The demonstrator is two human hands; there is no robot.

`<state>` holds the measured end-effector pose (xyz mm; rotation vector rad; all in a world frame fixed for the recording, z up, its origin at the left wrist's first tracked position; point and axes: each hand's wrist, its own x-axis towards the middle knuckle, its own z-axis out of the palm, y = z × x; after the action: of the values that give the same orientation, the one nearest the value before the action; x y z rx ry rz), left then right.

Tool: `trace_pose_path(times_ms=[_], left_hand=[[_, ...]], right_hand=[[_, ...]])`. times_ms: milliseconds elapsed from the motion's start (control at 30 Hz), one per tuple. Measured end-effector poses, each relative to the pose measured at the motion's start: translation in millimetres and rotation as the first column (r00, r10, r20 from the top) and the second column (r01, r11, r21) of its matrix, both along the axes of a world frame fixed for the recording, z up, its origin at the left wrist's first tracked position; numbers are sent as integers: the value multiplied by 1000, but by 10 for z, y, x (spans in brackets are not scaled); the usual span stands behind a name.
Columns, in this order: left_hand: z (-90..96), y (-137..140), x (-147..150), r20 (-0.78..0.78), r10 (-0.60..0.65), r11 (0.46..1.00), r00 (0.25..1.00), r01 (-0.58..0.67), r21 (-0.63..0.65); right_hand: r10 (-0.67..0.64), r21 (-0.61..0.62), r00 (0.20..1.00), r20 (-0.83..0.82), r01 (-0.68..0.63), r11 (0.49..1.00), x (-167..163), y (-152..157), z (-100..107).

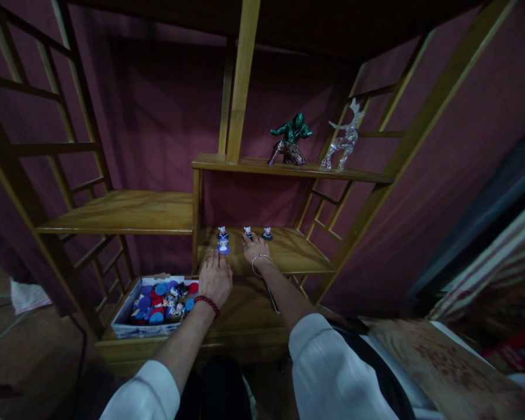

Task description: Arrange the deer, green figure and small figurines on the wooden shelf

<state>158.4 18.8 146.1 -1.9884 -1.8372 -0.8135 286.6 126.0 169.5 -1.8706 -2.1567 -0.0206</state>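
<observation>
My left hand (216, 279), a red bead bracelet at its wrist, reaches over the lower right shelf with fingers stretched out. Its fingertips lie just in front of a small figurine on a purple base (223, 245); whether they touch it I cannot tell. Right behind that one stands a white-headed figurine (221, 231). My right hand (255, 248), wearing a thin bangle, has its fingers closed at the base of a similar white-headed figurine (247, 231), partly hiding it. To its right, another figurine on a dark base (267, 233) stands upright.
An open box (146, 331) full of small figurines with coloured bases sits at lower left. Above my hands, a shelf (245, 165) carries a green crouching statuette (292, 140) and a clear deer (345, 140). Wooden posts (244, 81) and lattice sides frame the shelving.
</observation>
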Motion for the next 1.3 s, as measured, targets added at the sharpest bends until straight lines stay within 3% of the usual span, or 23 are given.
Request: trace_pose_path(times_ms=[233,700,933,1133,1300], left_hand=[[-1,-1,6,-12,4,1000,1000,-3,13],[-13,1,-4,5,-13,999,1000,12,49],[-36,16,-8,17,-23,998,1000,22,60],[-38,14,-6,32,-27,998,999,25,56],[-32,5,-5,21,-18,998,1000,17,57]], right_hand=[[-57,-35,997,48,59,998,6,-18,20],[-51,-16,999,3,51,999,22,-58,18],[-29,90,999,-40,32,995,18,-149,-34],[102,272,989,-110,-68,960,36,-198,-35],[311,266,939,-146,-265,927,-63,-103,-61]])
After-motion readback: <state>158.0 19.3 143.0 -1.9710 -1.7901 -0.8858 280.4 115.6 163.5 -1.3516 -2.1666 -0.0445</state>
